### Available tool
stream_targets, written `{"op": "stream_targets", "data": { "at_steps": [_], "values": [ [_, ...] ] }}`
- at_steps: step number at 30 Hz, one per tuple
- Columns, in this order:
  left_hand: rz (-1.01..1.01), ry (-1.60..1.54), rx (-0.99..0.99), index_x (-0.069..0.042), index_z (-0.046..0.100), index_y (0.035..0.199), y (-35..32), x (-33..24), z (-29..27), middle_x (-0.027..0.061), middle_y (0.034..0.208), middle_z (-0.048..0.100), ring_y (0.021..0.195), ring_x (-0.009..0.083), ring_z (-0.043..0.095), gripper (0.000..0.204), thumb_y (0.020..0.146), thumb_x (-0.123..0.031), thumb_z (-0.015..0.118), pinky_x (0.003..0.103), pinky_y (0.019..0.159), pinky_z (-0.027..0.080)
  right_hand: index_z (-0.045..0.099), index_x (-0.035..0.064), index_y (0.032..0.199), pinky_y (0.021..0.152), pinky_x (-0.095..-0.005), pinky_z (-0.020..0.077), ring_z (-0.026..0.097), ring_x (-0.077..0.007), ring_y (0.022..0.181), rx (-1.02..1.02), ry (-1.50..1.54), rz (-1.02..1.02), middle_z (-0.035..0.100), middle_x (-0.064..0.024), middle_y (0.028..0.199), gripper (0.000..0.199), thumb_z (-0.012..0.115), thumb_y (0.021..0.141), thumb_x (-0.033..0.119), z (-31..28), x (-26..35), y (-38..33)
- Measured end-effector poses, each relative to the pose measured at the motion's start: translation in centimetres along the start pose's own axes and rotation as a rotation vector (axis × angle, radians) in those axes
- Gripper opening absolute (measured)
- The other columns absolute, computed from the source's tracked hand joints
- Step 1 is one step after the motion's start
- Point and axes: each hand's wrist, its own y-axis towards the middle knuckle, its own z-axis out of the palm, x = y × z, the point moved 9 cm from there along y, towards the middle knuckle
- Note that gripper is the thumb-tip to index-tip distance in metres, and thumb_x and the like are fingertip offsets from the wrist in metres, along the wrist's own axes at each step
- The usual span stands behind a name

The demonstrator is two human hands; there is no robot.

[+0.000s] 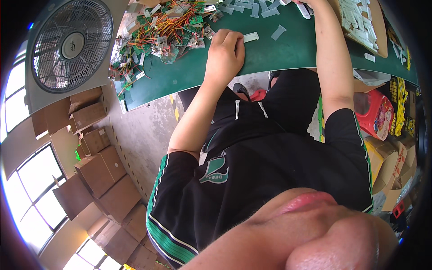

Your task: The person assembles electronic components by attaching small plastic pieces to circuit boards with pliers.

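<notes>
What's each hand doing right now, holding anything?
Left hand: curled on the green table, fingertips on a small white plastic piece.
Right hand: mostly out of frame; cannot be told.

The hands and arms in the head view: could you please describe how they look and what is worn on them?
Both hands, left hand and right hand, are bare, with no gloves, rings or watch visible. The forearms are uncovered too. Short black sleeves end above the elbows; the left sleeve has green and white stripes at its side, the right sleeve a thin green-white edge.

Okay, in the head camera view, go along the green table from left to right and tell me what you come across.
Pile of small circuit boards with coloured wires → left hand touching a clear plastic piece → loose clear piece → right hand → cardboard tray of white parts.
</notes>
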Motion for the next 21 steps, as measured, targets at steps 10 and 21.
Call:
{"op": "stream_targets", "data": {
  "at_steps": [10,21],
  "values": [
    [-0.024,-0.028,-0.079,-0.003,0.069,0.099,-0.3,0.9,-1.2,0.0135,0.093,0.066,0.078,0.0307,0.065,0.011,0.089,-0.002,0.068,0.040,0.071,0.053,0.065,0.0050,0.125,0.063,-0.0310,0.0524,0.061,-0.0119,0.072,-0.165,0.197,-0.025,0.067,-0.0035,0.093,0.039,0.070,0.101,0.035,-0.5,2.0,-0.3],
    [-0.166,0.515,-0.046,-0.004,0.065,0.128,4.5,4.3,-12.6,0.0220,0.137,0.060,0.126,0.0421,0.058,0.034,0.100,-0.021,0.056,0.053,0.106,0.046,0.066,0.0053,0.116,0.062,-0.0280,0.0462,0.058,-0.0102,0.076,-0.403,0.386,-0.172,0.068,-0.0024,0.095,0.027,0.062,0.104,0.030,-2.8,3.4,-1.7]
  ]
}}
